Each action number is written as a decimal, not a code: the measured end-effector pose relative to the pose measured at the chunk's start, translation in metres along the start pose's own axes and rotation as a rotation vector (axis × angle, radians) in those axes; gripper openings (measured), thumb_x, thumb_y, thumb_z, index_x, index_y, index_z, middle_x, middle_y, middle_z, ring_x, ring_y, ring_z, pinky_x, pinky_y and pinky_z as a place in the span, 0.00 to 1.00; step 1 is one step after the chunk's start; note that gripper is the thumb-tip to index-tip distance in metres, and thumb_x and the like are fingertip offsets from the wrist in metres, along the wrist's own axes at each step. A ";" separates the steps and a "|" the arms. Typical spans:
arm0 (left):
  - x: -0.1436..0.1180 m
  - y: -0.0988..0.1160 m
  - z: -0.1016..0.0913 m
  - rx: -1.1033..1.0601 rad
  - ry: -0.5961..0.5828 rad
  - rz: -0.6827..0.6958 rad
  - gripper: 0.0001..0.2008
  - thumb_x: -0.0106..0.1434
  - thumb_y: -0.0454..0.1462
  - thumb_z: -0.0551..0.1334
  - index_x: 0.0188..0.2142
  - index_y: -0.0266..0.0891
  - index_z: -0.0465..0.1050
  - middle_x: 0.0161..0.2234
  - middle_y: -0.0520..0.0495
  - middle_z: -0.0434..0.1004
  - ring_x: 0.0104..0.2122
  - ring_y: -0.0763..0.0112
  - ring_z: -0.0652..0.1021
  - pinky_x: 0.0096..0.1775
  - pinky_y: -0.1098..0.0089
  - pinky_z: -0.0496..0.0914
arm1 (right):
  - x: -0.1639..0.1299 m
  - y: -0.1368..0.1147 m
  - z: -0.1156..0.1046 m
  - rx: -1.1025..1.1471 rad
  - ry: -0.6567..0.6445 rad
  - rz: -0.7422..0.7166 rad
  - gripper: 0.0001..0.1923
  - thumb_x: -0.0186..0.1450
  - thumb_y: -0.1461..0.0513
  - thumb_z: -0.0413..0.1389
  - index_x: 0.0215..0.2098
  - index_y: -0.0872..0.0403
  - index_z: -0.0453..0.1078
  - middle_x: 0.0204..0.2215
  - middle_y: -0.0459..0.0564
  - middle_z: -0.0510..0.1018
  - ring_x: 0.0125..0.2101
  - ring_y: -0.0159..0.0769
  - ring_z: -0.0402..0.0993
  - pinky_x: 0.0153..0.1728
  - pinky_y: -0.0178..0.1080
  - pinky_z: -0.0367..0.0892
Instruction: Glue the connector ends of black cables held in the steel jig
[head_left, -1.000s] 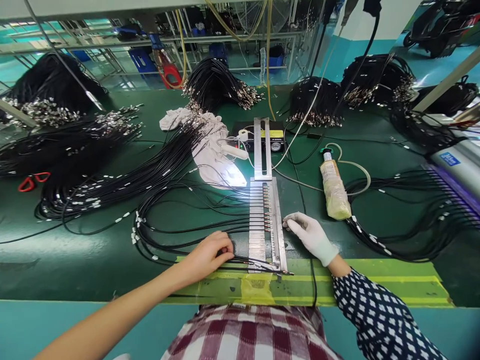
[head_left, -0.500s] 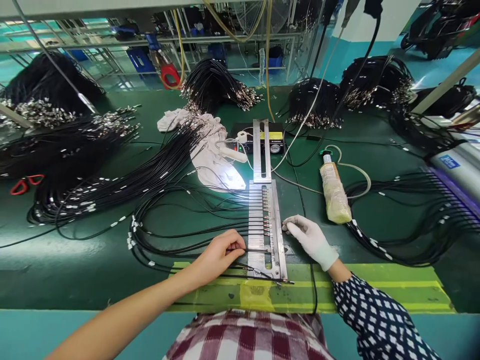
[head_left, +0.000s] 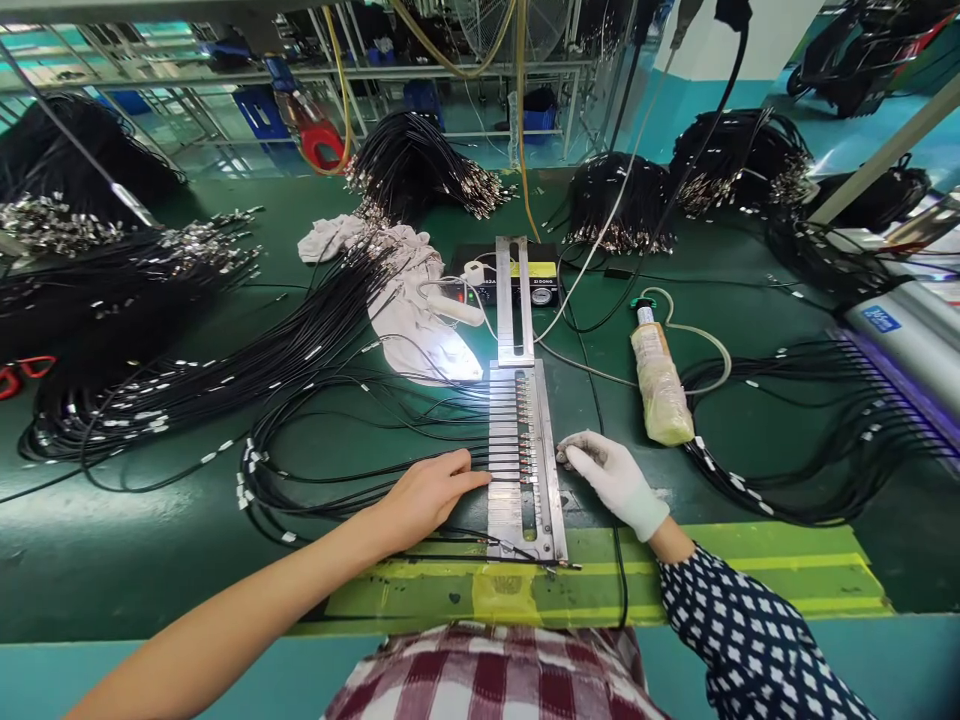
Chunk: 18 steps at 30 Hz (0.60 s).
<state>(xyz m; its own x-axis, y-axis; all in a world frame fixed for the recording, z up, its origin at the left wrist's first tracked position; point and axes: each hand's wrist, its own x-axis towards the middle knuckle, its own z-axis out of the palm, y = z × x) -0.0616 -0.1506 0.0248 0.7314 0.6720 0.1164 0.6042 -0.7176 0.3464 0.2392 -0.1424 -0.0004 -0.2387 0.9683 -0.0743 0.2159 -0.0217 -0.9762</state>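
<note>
My bare left hand point(head_left: 431, 495) lies at the left edge of a slotted metal fixture point(head_left: 504, 520). One finger stretches out and presses on a black cable in the fixture; the other fingers are partly hidden. Several black cables point(head_left: 367, 466) run from the left across the fixture, their metal-tipped ends point(head_left: 526, 440) lined up in a row. My right hand point(head_left: 611, 478), in a white glove, rests beside the fixture's right edge with thumb and fingertips pinched together. What they hold, if anything, is too small to make out. Loose cable ends point(head_left: 555, 565) lie across the fixture's near end.
A wrapped bottle point(head_left: 660, 385) with a tube lies to the right. Behind the fixture are a black control box point(head_left: 544, 295) and a white cloth point(head_left: 405, 320) under bright light. Cable bundles point(head_left: 427, 160) line the back. A silver machine point(head_left: 911, 345) glows violet at right.
My left hand has moved slightly up the fixture, going from pinching a cable to pressing it with an outstretched finger. The right hand stays pinched at the fixture's edge. The whole view has shifted slightly.
</note>
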 end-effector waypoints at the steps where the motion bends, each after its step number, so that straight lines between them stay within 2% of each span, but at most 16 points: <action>1: 0.000 0.000 0.000 0.014 0.008 0.012 0.19 0.69 0.29 0.48 0.50 0.40 0.73 0.33 0.48 0.68 0.30 0.72 0.70 0.32 0.75 0.65 | 0.000 0.000 0.000 0.001 -0.002 -0.001 0.16 0.66 0.50 0.54 0.37 0.54 0.73 0.33 0.50 0.77 0.34 0.37 0.72 0.39 0.38 0.68; 9: 0.001 -0.001 0.012 0.003 0.047 0.044 0.18 0.70 0.29 0.47 0.51 0.38 0.72 0.34 0.46 0.69 0.32 0.71 0.70 0.35 0.73 0.66 | -0.001 0.005 -0.002 -0.032 -0.019 -0.012 0.15 0.67 0.51 0.53 0.38 0.54 0.73 0.35 0.50 0.78 0.36 0.38 0.73 0.40 0.38 0.68; 12: -0.005 0.001 0.018 -0.032 0.110 0.042 0.18 0.69 0.29 0.48 0.51 0.39 0.73 0.39 0.44 0.68 0.38 0.68 0.70 0.39 0.70 0.66 | -0.001 0.005 -0.002 -0.045 -0.020 -0.015 0.15 0.68 0.51 0.53 0.39 0.54 0.73 0.35 0.50 0.78 0.36 0.38 0.74 0.40 0.38 0.68; 14: -0.011 0.003 0.021 0.030 0.139 0.008 0.21 0.68 0.28 0.48 0.52 0.43 0.72 0.40 0.43 0.67 0.40 0.65 0.68 0.41 0.66 0.64 | -0.001 0.005 -0.002 -0.048 -0.020 -0.018 0.15 0.68 0.51 0.53 0.38 0.54 0.73 0.35 0.50 0.78 0.36 0.38 0.74 0.41 0.39 0.68; 18: -0.021 0.005 0.025 0.113 0.054 -0.039 0.24 0.69 0.28 0.46 0.60 0.46 0.65 0.34 0.45 0.65 0.35 0.66 0.64 0.40 0.63 0.61 | 0.002 0.006 0.000 -0.056 -0.014 -0.022 0.15 0.67 0.51 0.53 0.39 0.54 0.73 0.36 0.50 0.79 0.37 0.39 0.74 0.41 0.39 0.69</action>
<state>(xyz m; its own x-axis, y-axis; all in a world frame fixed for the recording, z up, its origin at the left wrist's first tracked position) -0.0659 -0.1730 0.0013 0.6901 0.7067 0.1560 0.6661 -0.7045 0.2450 0.2403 -0.1407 -0.0066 -0.2569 0.9648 -0.0562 0.2631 0.0138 -0.9647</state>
